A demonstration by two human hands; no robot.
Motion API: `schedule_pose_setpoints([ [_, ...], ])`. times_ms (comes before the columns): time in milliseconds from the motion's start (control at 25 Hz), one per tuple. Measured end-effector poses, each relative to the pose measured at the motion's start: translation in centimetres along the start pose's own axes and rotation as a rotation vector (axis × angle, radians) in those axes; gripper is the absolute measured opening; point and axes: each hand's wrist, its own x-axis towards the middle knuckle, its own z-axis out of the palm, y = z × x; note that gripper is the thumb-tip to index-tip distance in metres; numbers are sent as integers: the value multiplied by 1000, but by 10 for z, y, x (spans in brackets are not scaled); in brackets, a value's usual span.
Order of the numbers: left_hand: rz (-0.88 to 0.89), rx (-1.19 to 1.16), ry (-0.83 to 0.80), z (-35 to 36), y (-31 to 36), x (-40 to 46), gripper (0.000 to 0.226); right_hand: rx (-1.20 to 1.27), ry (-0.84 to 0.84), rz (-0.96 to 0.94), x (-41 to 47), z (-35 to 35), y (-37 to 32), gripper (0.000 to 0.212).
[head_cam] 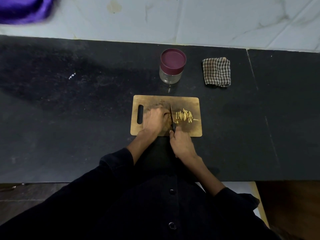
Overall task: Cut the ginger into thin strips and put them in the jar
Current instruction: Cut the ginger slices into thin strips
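A wooden cutting board [187, 101] lies on the black counter. Pale ginger strips [184, 115] are piled right of the knife blade [171, 113]. My left hand [154, 120] curls over the uncut ginger just left of the blade; that piece is mostly hidden under the fingers. My right hand [181, 144] grips the black knife handle at the board's near edge, blade pointing away from me. A clear jar [170, 76] with a maroon lid on stands beyond the board.
A folded checked cloth [217, 71] lies right of the jar. The black counter [69, 118] stretches wide to the left and right. A purple object [24, 9] sits at the far left against the white tiled wall.
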Motion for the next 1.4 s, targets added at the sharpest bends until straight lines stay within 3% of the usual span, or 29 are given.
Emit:
schedule_pose_setpoints([
  [640, 0, 21, 24, 4, -2, 1, 18, -24, -44, 30, -18, 8, 21, 33],
  [1120, 19, -116, 64, -2, -4, -4, 21, 65, 3, 37, -12, -3, 16, 26],
  [1400, -2, -39, 13, 2, 0, -1, 20, 28, -2, 5, -5, -3, 1, 26],
])
